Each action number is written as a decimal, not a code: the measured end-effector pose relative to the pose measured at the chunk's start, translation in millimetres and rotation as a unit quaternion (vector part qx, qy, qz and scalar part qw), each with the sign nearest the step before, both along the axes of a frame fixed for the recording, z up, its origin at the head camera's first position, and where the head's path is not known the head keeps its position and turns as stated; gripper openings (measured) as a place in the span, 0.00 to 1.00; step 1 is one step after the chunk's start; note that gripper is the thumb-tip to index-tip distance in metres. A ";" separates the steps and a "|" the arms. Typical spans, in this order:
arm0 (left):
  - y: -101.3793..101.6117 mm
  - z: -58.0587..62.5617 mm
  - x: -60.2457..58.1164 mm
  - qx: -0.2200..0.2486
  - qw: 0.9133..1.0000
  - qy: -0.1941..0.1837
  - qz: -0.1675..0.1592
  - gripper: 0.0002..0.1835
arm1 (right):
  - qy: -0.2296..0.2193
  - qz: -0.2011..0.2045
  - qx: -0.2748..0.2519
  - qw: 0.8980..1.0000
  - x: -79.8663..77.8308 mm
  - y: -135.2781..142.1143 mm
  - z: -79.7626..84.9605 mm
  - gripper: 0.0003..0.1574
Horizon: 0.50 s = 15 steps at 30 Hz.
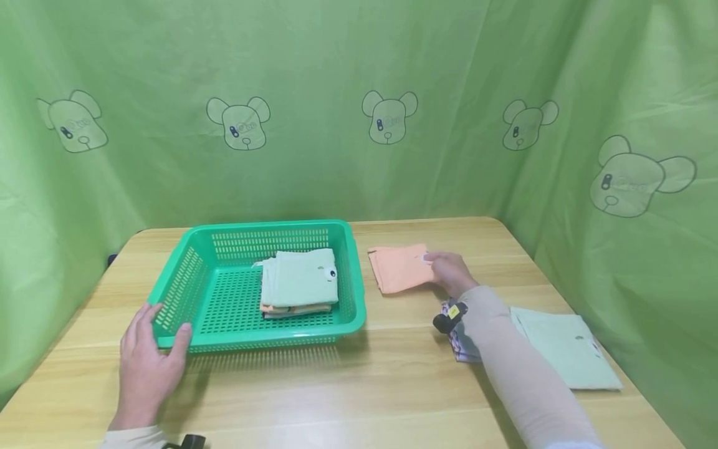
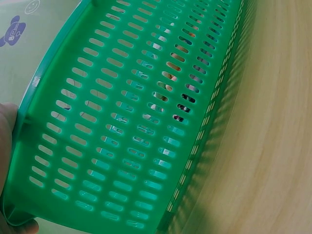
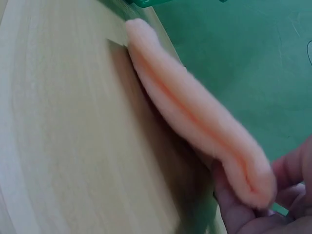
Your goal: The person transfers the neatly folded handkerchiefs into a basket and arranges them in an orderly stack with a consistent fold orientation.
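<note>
From the head view, your left hand (image 1: 147,355) rests spread against the near left corner of the green basket (image 1: 185,274) on the table (image 1: 359,386), while your right hand (image 1: 449,271) pinches the folded orange cloth (image 1: 398,267) lying just right of the basket. The left wrist view shows the basket wall (image 2: 122,122) with fingers touching its rim. The right wrist view shows fingers (image 3: 234,209) pinching the cloth's (image 3: 195,117) folded edge.

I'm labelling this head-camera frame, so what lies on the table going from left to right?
Left hand on the basket's corner → green basket → stack of folded cloths inside it → orange cloth → right hand pinching its edge → light green cloth.
</note>
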State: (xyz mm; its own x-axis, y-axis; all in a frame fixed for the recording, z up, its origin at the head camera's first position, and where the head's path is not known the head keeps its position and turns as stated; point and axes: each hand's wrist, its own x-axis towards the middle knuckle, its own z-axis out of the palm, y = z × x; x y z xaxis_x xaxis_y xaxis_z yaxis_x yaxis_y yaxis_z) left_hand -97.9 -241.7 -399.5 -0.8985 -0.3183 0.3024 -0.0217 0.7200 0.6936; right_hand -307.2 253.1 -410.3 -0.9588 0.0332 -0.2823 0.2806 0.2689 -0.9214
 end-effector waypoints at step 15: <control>-0.3 0.3 0.5 -0.001 1.000 -0.004 -0.001 0.36 | 0.026 -0.003 -0.047 0.999 3.8 -5.3 8.4 0.30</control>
State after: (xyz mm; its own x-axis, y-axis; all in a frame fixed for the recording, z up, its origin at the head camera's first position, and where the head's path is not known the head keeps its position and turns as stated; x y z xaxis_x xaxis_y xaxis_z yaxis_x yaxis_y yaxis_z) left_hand -97.4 -242.0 -399.2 -0.9013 -0.3160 0.2964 -0.0250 0.7208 0.6927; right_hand -303.4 247.8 -401.9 -0.9720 0.0152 -0.2346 0.2335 0.1784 -0.9559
